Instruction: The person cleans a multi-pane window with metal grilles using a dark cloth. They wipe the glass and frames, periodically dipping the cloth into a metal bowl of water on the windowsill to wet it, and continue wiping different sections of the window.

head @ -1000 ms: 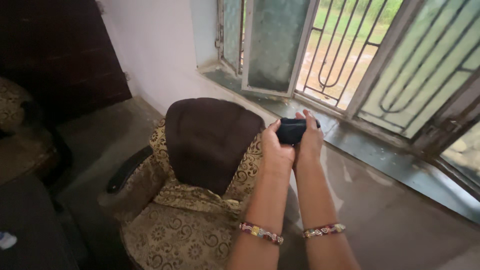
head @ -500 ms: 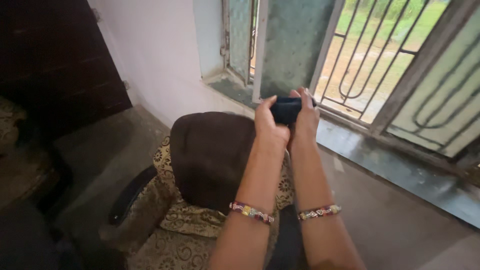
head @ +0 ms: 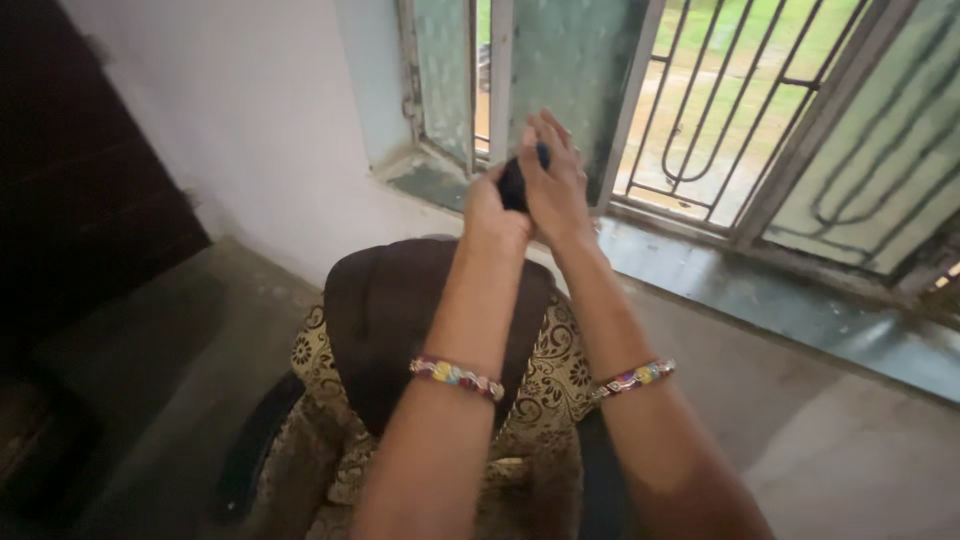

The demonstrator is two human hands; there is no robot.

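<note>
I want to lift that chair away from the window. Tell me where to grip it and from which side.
Grip the top edge of the brown-covered backrest, coming from behind and above. It is the nearest part, rising toward the camera, broad and rounded. The left hand and right hand are both closed around a small dark object, so that would need setting down first.
</note>
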